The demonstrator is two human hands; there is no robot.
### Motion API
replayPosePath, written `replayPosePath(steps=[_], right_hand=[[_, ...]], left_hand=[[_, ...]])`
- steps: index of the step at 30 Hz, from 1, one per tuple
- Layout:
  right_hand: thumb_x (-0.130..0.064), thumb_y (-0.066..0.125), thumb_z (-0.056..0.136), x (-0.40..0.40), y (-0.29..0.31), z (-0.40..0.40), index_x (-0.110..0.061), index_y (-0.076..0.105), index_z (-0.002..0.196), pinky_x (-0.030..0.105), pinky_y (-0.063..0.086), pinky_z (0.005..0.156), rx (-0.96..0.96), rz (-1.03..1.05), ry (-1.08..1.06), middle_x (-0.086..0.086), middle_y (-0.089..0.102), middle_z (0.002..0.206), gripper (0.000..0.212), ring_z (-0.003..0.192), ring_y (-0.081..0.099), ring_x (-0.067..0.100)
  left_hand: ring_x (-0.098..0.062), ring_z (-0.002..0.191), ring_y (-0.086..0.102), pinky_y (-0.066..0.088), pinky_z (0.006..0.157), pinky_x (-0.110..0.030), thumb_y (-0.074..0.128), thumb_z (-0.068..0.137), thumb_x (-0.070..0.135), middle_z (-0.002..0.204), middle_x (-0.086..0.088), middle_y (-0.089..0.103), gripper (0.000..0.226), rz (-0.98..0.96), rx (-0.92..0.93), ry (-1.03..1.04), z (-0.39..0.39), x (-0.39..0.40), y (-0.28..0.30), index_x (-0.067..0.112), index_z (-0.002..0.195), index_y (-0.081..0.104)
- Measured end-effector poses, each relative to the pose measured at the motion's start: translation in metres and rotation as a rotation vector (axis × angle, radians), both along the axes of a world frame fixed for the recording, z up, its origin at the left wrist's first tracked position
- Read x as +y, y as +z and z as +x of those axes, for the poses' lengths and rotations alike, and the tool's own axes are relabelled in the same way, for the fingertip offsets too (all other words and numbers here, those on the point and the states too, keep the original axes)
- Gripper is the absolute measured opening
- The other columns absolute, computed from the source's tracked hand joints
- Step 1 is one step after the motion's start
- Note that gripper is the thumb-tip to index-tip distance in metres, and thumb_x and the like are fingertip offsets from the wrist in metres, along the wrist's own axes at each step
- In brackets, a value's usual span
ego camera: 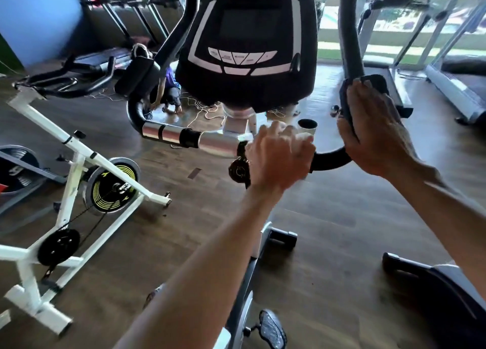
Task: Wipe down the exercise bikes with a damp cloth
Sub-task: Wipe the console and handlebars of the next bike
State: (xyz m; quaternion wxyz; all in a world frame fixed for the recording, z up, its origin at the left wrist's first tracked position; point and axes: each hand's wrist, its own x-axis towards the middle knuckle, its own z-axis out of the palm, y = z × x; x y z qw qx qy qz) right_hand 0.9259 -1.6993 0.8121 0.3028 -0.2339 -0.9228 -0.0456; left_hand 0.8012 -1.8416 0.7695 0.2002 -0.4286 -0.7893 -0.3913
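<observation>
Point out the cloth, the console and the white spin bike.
cloth [348,112]: head view, dark fold beside the right hand's fingers.
console [246,27]: head view, middle of its dark screen.
white spin bike [111,181]: head view, on its yellow-striped flywheel.

A black console [247,46] with a dark screen and pale buttons is seen at the top centre of an exercise bike. Its chrome handlebar [184,138] is gripped near the middle by the left hand [278,156], fingers curled over the bar. A dark cloth [368,93] is pressed against the right upright handle [349,33] by the right hand [378,130], whose fingers appear wrapped round it, though motion blur softens the edges. A white spin bike [73,180] with a yellow-ringed flywheel stands at the left on the wooden floor [328,217]. Treadmills [452,80] are ranged by the windows.
</observation>
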Motion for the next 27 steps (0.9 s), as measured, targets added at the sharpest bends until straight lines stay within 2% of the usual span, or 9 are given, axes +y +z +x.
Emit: replayPosePath(steps=[2,4,6,10,12,15,18,22,27], right_hand=[[-0.040,0.025,0.101,0.004,-0.010,0.002,0.002,0.017,0.156,0.049,0.016,0.124,-0.099,0.068,-0.039,0.022,0.017,0.164,0.070,0.153,0.016,0.033],[-0.041,0.023,0.102,0.007,-0.011,0.004,0.001,0.016,0.157,0.046,0.014,0.125,-0.115,0.065,-0.024,0.019,0.014,0.165,0.069,0.154,0.013,0.031],[-0.041,0.023,0.101,0.009,-0.005,0.009,-0.004,0.017,0.158,0.042,0.012,0.126,-0.113,0.021,0.014,0.013,0.013,0.167,0.068,0.155,0.011,0.025],[-0.039,0.025,0.099,0.008,0.002,0.010,-0.013,0.016,0.160,0.029,0.001,0.123,-0.088,-0.094,0.047,0.002,0.008,0.168,0.067,0.155,0.004,0.014],[-0.038,0.025,0.098,0.006,0.002,0.007,-0.012,0.016,0.160,0.027,0.000,0.123,-0.067,-0.122,0.045,0.002,0.008,0.168,0.067,0.155,0.004,0.014],[-0.037,0.025,0.097,0.008,0.004,0.009,-0.012,0.018,0.159,0.024,0.000,0.123,-0.062,-0.144,0.062,0.004,0.010,0.167,0.067,0.155,0.005,0.014],[-0.029,0.033,0.105,0.014,0.011,0.016,-0.013,0.020,0.159,0.014,-0.004,0.117,-0.081,-0.160,0.099,0.001,0.011,0.167,0.057,0.154,0.006,0.010],[-0.018,0.036,0.106,0.019,0.010,0.026,-0.017,0.024,0.159,0.022,0.003,0.121,-0.094,-0.156,0.151,-0.003,0.015,0.166,0.053,0.154,0.009,0.008],[-0.018,0.033,0.103,0.011,0.001,0.022,-0.015,0.028,0.157,0.028,0.007,0.123,-0.023,-0.175,0.132,-0.001,0.019,0.165,0.055,0.153,0.012,0.009]], left_hand=[[-0.030,0.099,0.065,0.058,0.074,-0.044,0.044,0.090,0.054,0.107,-0.007,0.070,0.049,-0.048,0.140,-0.025,0.002,0.003,-0.003,0.015,0.096,0.074],[-0.030,0.097,0.067,0.059,0.069,-0.041,0.046,0.089,0.055,0.108,-0.007,0.071,0.048,-0.078,0.236,-0.161,-0.014,-0.007,-0.001,0.016,0.099,0.072],[-0.028,0.094,0.069,0.057,0.069,-0.038,0.047,0.088,0.056,0.107,-0.005,0.071,0.047,-0.066,0.225,-0.171,-0.032,-0.013,-0.002,0.018,0.097,0.074],[-0.024,0.097,0.064,0.052,0.079,-0.038,0.052,0.089,0.051,0.103,0.000,0.070,0.041,-0.008,0.036,0.115,-0.015,0.002,-0.008,0.018,0.092,0.076],[-0.027,0.098,0.062,0.051,0.081,-0.041,0.045,0.089,0.052,0.103,-0.004,0.069,0.048,-0.056,0.022,0.163,0.008,0.018,-0.005,0.015,0.094,0.075],[-0.030,0.092,0.063,0.049,0.077,-0.039,0.038,0.092,0.058,0.100,-0.008,0.069,0.055,-0.146,0.102,0.114,0.040,0.034,-0.003,0.015,0.091,0.072],[-0.032,0.092,0.066,0.055,0.076,-0.041,0.045,0.095,0.056,0.102,-0.009,0.070,0.050,-0.110,0.233,-0.057,0.038,0.029,-0.002,0.015,0.097,0.073],[-0.025,0.088,0.067,0.055,0.067,-0.035,0.062,0.092,0.045,0.098,-0.002,0.070,0.032,0.083,0.399,-0.231,-0.007,0.007,-0.016,0.015,0.094,0.074],[-0.026,0.095,0.063,0.051,0.079,-0.041,0.057,0.088,0.051,0.104,-0.002,0.070,0.042,0.077,0.155,0.094,0.026,0.024,-0.019,0.014,0.095,0.075]])
